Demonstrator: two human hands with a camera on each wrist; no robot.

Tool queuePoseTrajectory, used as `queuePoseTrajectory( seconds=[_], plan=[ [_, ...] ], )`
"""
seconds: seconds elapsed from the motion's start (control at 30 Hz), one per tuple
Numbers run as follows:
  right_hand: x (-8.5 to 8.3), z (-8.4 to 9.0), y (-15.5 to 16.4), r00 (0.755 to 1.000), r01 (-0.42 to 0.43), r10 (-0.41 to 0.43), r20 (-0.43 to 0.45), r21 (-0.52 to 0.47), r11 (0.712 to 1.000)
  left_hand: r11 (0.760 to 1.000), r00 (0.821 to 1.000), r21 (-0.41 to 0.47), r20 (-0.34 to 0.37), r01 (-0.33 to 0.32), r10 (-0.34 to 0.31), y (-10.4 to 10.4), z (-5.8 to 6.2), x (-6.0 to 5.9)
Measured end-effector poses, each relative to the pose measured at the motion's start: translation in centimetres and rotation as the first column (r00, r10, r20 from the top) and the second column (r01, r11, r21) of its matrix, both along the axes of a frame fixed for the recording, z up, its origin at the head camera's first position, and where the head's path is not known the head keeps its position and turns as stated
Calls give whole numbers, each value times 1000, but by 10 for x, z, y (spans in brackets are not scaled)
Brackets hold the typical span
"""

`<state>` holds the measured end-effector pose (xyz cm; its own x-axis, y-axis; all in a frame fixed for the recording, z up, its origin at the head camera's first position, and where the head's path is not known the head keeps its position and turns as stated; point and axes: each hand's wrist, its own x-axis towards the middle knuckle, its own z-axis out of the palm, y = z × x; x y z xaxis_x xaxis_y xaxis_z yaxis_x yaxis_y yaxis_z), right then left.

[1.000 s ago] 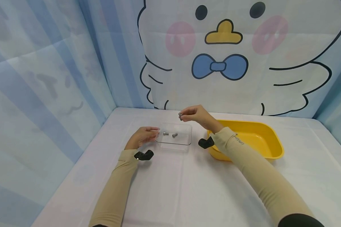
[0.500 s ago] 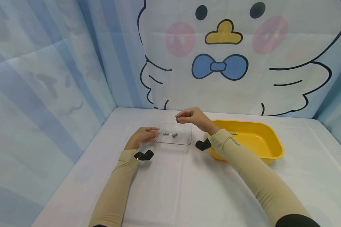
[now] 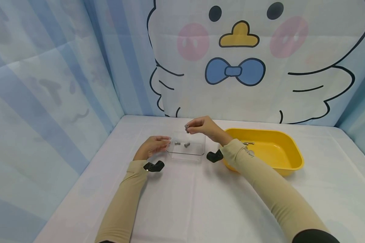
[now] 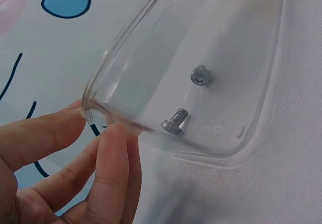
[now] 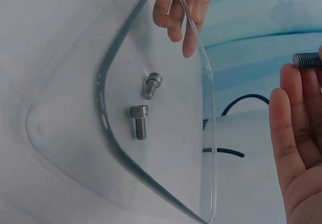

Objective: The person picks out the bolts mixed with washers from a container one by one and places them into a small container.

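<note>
My left hand [image 3: 152,146] pinches the left rim of a clear plastic box [image 3: 197,146]. Two silver socket-head bolts lie apart on the box floor, one bolt [image 4: 174,122] nearer the left fingers, the other bolt [image 4: 199,76] farther in. Above the far side of the box, my right hand [image 3: 205,128] holds another bolt [image 3: 187,128] between thumb and fingertips. Its threaded end [image 5: 306,60] shows in the right wrist view, while the head of that bolt is out of frame there.
A yellow basin [image 3: 284,153] stands right of the box, partly behind the right forearm. Inside it lie bolts [image 3: 248,143] and a small round disc [image 3: 251,152]. White cloth [image 3: 170,202] covers the table; printed curtains rise at the back and left.
My right hand has moved left and slightly down with the bolt, coming over the box. More of the basin's contents shows past the sleeve. The left hand and box stay still.
</note>
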<state>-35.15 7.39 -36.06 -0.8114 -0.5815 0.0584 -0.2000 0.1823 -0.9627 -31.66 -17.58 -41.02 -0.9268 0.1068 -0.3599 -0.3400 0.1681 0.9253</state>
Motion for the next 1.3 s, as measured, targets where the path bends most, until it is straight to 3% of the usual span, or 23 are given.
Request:
queuePoseTrajectory(
  seconds=[1.3],
  plan=[
    [6,-11,-21,999,-27,26,36,19,999,1000,1000,6,11,-14,14,0,-3,-4]
  ],
)
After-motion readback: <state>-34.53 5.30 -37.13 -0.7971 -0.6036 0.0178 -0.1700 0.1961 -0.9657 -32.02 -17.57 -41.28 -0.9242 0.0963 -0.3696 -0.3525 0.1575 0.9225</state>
